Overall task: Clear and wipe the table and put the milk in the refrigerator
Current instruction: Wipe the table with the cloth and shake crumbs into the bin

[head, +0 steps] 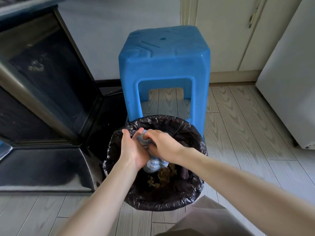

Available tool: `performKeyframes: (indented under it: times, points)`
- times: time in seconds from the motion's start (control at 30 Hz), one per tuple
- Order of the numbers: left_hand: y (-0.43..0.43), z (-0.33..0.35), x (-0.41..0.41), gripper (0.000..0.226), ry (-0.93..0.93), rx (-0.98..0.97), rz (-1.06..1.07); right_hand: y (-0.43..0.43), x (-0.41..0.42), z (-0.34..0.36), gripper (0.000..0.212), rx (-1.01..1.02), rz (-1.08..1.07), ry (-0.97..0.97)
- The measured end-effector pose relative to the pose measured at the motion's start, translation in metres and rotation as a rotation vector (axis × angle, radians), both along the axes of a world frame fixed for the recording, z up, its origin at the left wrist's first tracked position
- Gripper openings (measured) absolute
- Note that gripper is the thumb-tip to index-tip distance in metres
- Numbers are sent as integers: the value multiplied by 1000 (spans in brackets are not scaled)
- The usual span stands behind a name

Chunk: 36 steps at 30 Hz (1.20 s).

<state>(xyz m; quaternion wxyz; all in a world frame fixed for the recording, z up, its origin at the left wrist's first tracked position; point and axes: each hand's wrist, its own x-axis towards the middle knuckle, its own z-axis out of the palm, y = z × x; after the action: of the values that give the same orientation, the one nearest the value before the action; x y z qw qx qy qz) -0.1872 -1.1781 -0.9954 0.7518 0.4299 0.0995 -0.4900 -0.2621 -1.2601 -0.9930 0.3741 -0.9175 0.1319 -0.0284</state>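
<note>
Cloth [152,165]: blue, bunched into a wad, nowhere near a table, held directly above black-lined bin [196,132]. Gripped from both sides: left hand [134,149] wrapped round near side, right hand [162,143] with fingers curled into the top folds. Both clenched on fabric, neither loose. Lower end of wad hanging free below the palms, inside the ring of the rim.

Held over the opening, by judgement, to drop loosened bits into the lining and not onto floor [247,133]. Brownish scraps [163,178] already lying at the bottom. Gripped two-handed, probably for wringing or rubbing folds together to free crumbs; cannot tell which.

Step in hand, judged: shaking out the cloth as part of the wiping. Table and milk not in view, so progress of clearing not readable from here.

Surroundings: blue stool [163,53] just behind bin, one leg touching or nearly touching the rim; cannot tell which. Dark glossy cabinet [42,82] to the left. White appliance [286,91] at right edge, possibly the refrigerator; unconfirmed.

Risk: crumbs catching on the lining's folded edge, or dropping outside if wad drifts toward the rim. Best kept centred and low over the opening.
</note>
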Motion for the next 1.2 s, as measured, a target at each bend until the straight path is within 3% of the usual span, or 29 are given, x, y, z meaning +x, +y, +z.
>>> performKeyframes:
  times: [0.17, 0.27, 0.3, 0.37, 0.47, 0.53, 0.67, 0.7, 0.77, 0.83, 0.9, 0.97, 1.07, 1.2]
  points:
    - [11, 13, 0, 68, -63, -44, -125, -35, -5, -8, 24, -41, -216, 173]
    - [10, 5, 4, 55, -250, 116, -153, -28, -5, 12, 19, 7, -155, 59]
    - [8, 2, 5, 57, -221, 94, -111, -24, -4, 17, 18, 19, -98, 40]
    - [4, 5, 2, 66, -112, -27, -84, -17, -3, 17, 17, -5, 28, 92]
    - [3, 19, -2, 63, -195, -54, -149, -27, -5, 10, 23, -68, 26, 249]
    - [7, 27, -2, 56, -398, 40, -186, -38, -7, 14, 32, -85, -24, 270]
    - [11, 26, 2, 77, -1324, 402, -529, -46, -7, 35, 26, -92, 80, 204]
    - [8, 24, 3, 79, -1477, 450, -616, -46, -7, 41, 24, -73, 104, 186]
    - [4, 24, 3, 61, -1642, 532, -624, -48, -4, 48, 22, -75, 123, 160]
    - [4, 27, 9, 33, -1708, 551, -547, -55, -4, 51, 30, -173, 147, 220]
    - [10, 30, 18, 20, -1735, 562, -568, -67, -8, 50, 34, -259, 168, 354]
    - [18, 33, 26, 21, -1708, 589, -601, -79, -14, 49, 29, -266, 144, 419]
    - [25, 35, 34, 26, -1660, 595, -582, -84, -16, 45, 12, -129, 98, 359]
    - [25, 38, 35, 25, -1627, 571, -568, -71, -11, 37, 24, 28, 156, 286]
